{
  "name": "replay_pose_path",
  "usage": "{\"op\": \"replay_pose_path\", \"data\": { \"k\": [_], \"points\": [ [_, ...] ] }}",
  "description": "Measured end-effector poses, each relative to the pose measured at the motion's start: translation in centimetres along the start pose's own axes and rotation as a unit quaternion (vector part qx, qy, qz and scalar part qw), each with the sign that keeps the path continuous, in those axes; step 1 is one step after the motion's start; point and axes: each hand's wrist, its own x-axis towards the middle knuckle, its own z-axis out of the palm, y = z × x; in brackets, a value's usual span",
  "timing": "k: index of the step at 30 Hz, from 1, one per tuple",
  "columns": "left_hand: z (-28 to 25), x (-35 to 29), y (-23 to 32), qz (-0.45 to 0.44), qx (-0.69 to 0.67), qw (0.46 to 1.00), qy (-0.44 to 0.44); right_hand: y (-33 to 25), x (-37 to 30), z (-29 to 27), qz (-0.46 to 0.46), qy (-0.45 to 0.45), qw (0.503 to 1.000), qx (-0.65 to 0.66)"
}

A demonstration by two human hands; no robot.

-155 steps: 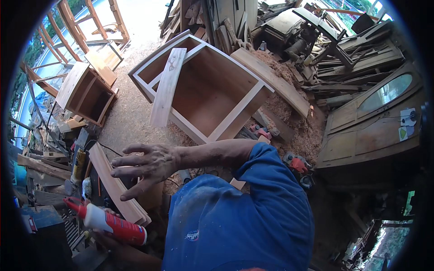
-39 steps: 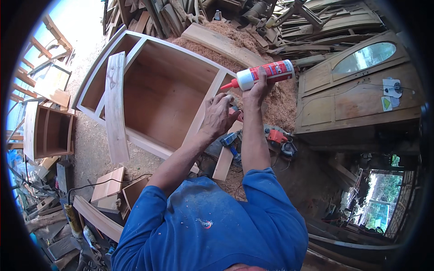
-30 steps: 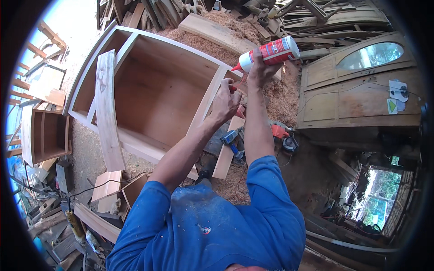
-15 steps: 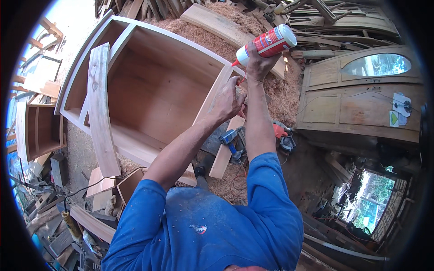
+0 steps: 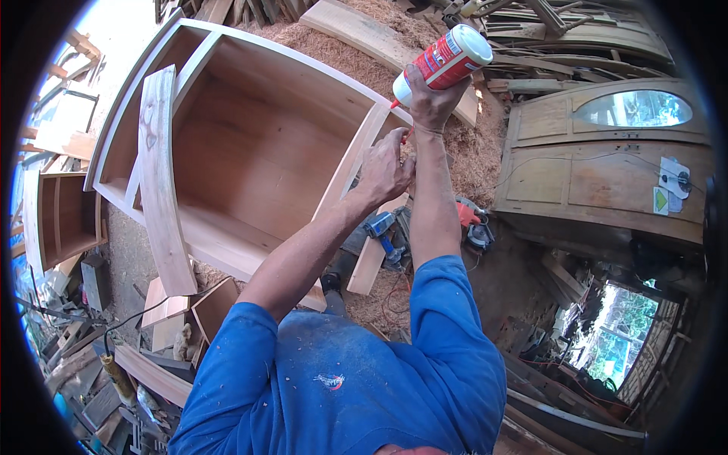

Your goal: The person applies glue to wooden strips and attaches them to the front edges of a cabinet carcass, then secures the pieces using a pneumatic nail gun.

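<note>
Bottle: the white and red bottle (image 5: pixel 447 64) is held high at the upper right corner of the cabinet (image 5: pixel 250 144), in the air; its long axis is tilted, with the base raised to the upper right and the red nozzle (image 5: pixel 395 104) directed down and to the left.
Right grip: the right hand (image 5: pixel 432 105) is closed around the bottle near its shoulder.
Nozzle and corner: the nozzle is placed just at the corner where the rail (image 5: pixel 352 163) is joined to the cabinet's far edge; whether the wood is touched cannot be told.
Left hand: the left hand (image 5: pixel 381 173) is kept beside the rail, below the nozzle, with bent fingers; a small red thing (image 5: pixel 407 136) is seen close to the fingertips, but whether it is gripped cannot be told.
Nearer hand: the bottle is reached by the right hand only; the rail is approached more closely by the left.
In the way: the near end of the rail is partly covered by the left forearm; the loose board (image 5: pixel 158 174) is laid across the cabinet's other end, well apart.
Around: beyond the cabinet, a plank (image 5: pixel 364 34) is laid on shavings; below the hands, a blue tool (image 5: pixel 381 224) is seen, and a red tool (image 5: pixel 468 216) is placed farther right.
</note>
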Motion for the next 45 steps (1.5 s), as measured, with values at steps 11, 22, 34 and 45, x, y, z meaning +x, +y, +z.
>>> {"op": "replay_pose_path", "data": {
  "k": [11, 22, 34, 45],
  "points": [
    [2.2, 0.2, 0.0, 0.049, 0.032, 0.998, -0.006, 0.2, -0.3, -2.2, 0.016, -0.001, 1.000, -0.003],
    [2.8, 0.6, -0.1, 0.017, -0.076, 0.994, -0.076, -0.3, -0.6, -3.9, 0.001, 0.037, 0.993, -0.115],
    [0.5, 0.6, 0.6, -0.046, -0.134, 0.988, -0.057, 0.1, -0.5, -0.8, 0.042, 0.074, 0.996, 0.008],
    [-0.7, 0.6, -0.3, -0.075, -0.139, 0.986, -0.056, -0.2, -1.0, 0.6, 0.040, 0.068, 0.995, 0.054]
  ]
}}
